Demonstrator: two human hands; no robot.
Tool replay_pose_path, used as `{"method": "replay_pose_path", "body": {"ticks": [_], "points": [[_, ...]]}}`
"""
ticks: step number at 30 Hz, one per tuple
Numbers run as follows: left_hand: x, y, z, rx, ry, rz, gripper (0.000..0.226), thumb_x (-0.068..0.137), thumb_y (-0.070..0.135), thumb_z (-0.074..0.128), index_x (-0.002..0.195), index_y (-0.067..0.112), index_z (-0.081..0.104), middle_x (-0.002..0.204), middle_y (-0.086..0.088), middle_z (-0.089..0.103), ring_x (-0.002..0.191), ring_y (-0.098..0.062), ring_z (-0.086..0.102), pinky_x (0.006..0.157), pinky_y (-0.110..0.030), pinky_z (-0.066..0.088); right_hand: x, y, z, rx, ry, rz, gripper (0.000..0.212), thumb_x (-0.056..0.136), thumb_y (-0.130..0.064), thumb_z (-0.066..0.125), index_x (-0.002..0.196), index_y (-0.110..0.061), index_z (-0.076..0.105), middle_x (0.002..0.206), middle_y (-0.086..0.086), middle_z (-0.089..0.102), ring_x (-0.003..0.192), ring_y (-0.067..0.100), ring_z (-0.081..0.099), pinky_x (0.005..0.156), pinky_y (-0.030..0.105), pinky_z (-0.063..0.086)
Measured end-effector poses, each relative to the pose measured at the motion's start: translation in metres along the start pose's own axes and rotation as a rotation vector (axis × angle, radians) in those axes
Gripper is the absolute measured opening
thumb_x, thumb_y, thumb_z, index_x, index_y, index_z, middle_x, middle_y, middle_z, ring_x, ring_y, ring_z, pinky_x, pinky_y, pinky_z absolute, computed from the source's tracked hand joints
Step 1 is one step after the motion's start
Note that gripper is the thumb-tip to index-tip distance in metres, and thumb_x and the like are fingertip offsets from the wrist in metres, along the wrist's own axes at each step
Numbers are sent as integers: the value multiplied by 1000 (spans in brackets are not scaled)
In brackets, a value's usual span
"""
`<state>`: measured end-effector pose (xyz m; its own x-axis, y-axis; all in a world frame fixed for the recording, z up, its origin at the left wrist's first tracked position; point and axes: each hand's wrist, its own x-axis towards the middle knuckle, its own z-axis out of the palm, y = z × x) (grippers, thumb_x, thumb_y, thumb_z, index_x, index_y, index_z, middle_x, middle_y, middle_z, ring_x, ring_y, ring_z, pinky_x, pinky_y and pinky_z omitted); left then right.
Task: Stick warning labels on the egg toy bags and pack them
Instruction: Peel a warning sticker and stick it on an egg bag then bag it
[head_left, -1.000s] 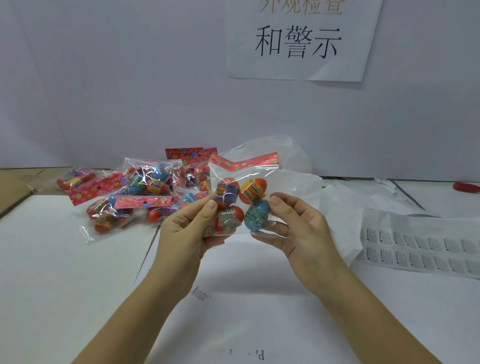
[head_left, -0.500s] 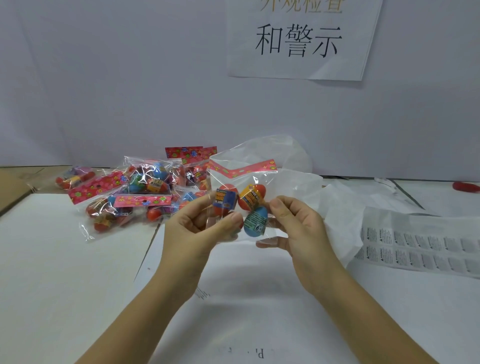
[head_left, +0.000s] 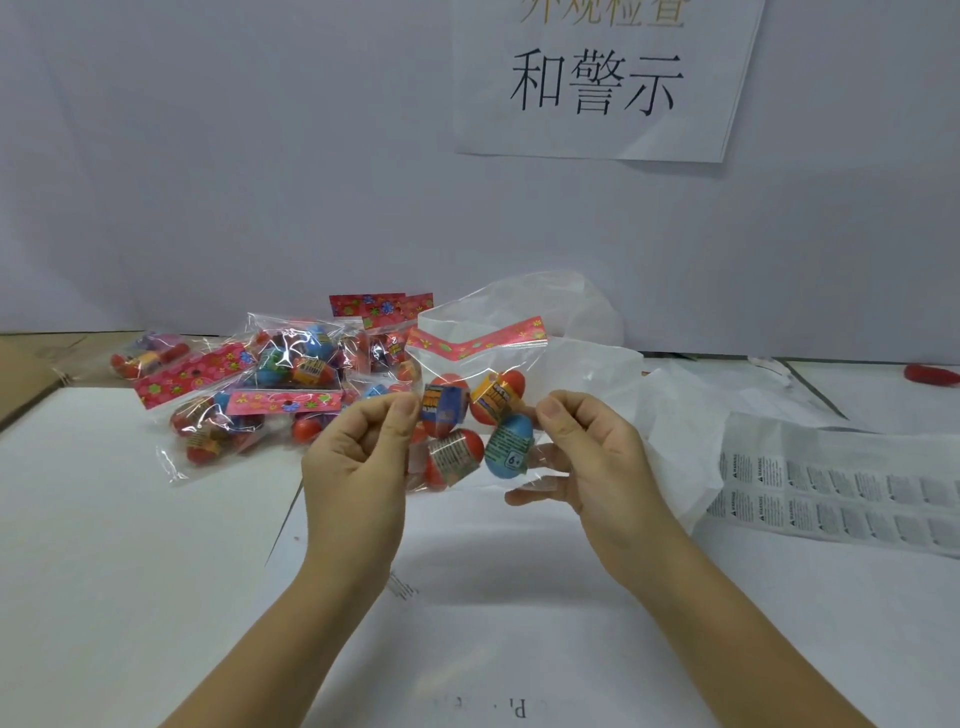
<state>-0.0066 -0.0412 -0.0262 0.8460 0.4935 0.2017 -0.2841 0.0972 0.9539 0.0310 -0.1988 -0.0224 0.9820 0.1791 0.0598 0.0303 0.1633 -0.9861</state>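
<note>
I hold one clear egg toy bag (head_left: 483, 374) upright above the table, its red flowered header strip on top and several red and blue eggs inside. My left hand (head_left: 353, 462) pinches the bag's left side between thumb and curled fingers. My right hand (head_left: 587, 457) pinches the right side with thumb in front and fingers behind the film. A sheet of white warning labels (head_left: 841, 499) lies flat to the right of my right hand.
A pile of more egg toy bags (head_left: 260, 395) lies at the back left. Crumpled white plastic bags (head_left: 660, 415) sit behind my right hand. A red object (head_left: 932, 375) rests at the far right edge. A paper sign (head_left: 602, 78) hangs on the wall.
Both hands shifted their grip from cupping the eggs to pinching the bag's side edges, spreading the film wider. The bag stays at about the same height.
</note>
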Motion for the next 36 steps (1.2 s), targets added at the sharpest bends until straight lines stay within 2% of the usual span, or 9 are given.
{"method": "replay_pose_path", "body": {"ticks": [2, 6, 10, 13, 16, 24, 27, 31, 36], "points": [[2, 2, -2, 14, -26, 39, 17, 80, 33, 58, 89, 24, 69, 80, 9, 76, 79, -11, 72, 59, -18, 57, 0, -3, -3, 80, -26, 32, 14, 88, -29, 60, 97, -18, 59, 86, -1, 73, 70, 15, 70, 55, 34, 57], [2, 5, -2, 86, -172, 87, 15, 76, 32, 60, 84, 24, 70, 75, 14, 74, 75, -2, 70, 59, -14, 54, 1, -10, -7, 93, -117, 144, 69, 59, -62, 69, 113, -20, 63, 97, 1, 73, 81, 20, 68, 70, 40, 57], [1, 3, -2, 84, -296, -62, 14, 81, 38, 64, 87, 29, 74, 81, 18, 74, 79, 5, 68, 57, -12, 52, -1, -4, -2, 143, -1, 34, 51, 57, -44, 77, 97, -14, 71, 94, 10, 73, 75, 23, 64, 63, 34, 54], [-1, 3, -1, 93, -447, -235, 25, 63, 49, 72, 85, 38, 78, 86, 13, 75, 80, -1, 70, 66, -22, 54, -1, -1, -1, 113, 48, -30, 33, 65, -38, 75, 90, -17, 73, 90, 7, 75, 68, 17, 67, 59, 30, 54], [-10, 2, 5, 49, -522, -244, 28, 63, 38, 89, 89, 33, 80, 88, 2, 76, 81, -10, 72, 64, -18, 54, -2, 0, 1, 60, 85, -44, 48, 62, -43, 76, 99, -13, 72, 93, 7, 75, 82, 21, 73, 71, 36, 58], [-15, 3, 11, -21, -494, -346, 28, 55, 38, 75, 80, 28, 81, 85, -6, 77, 78, -17, 74, 63, -20, 56, 0, -6, -8, 49, 148, -57, 45, 55, -45, 75, 93, -20, 72, 88, 1, 76, 83, 19, 73, 73, 33, 60], [-16, 1, 10, -21, -471, -341, 31, 56, 39, 75, 85, 27, 80, 88, -6, 77, 81, -18, 74, 67, -22, 58, 0, -7, -8, 78, 95, -71, 41, 57, -43, 75, 92, -22, 73, 87, 3, 76, 77, 20, 73, 68, 34, 59], [-14, -1, 9, -113, -372, -348, 44, 55, 39, 76, 92, 15, 77, 93, -8, 76, 84, -16, 73, 74, -25, 60, 4, -10, -13, 106, -26, -10, 67, 61, -50, 70, 119, -18, 60, 103, 4, 72, 83, 20, 71, 65, 33, 57], [-7, 3, 6, -244, -283, -363, 30, 69, 31, 68, 90, 13, 78, 92, -8, 76, 81, -15, 73, 67, -22, 59, 0, -2, -10, -128, -242, 111, 46, 60, -38, 75, 102, -18, 70, 95, 4, 73, 82, 20, 71, 61, 34, 57]]}}
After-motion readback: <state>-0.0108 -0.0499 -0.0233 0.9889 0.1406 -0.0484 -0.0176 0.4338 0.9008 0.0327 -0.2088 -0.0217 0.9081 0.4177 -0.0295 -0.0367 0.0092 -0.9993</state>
